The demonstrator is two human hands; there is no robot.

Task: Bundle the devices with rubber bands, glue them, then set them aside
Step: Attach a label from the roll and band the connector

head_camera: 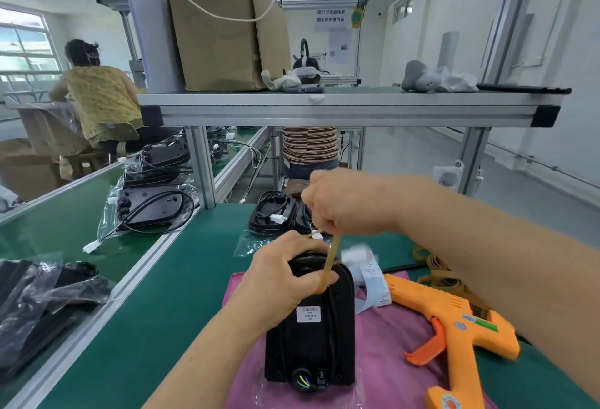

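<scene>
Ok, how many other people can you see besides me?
2. One person in a yellow top sits at the far left, back turned; another person in a striped shirt is straight ahead, behind the shelf. More may be hidden.

Device (308,327) sits on the cloth (389,343) on the counter (181,295), glue gun (454,321) just right of it, loose rubber bands (438,273) behind the gun. More devices (272,215) lie further back; paper bag (214,35) up on the shelf (350,106).
</scene>
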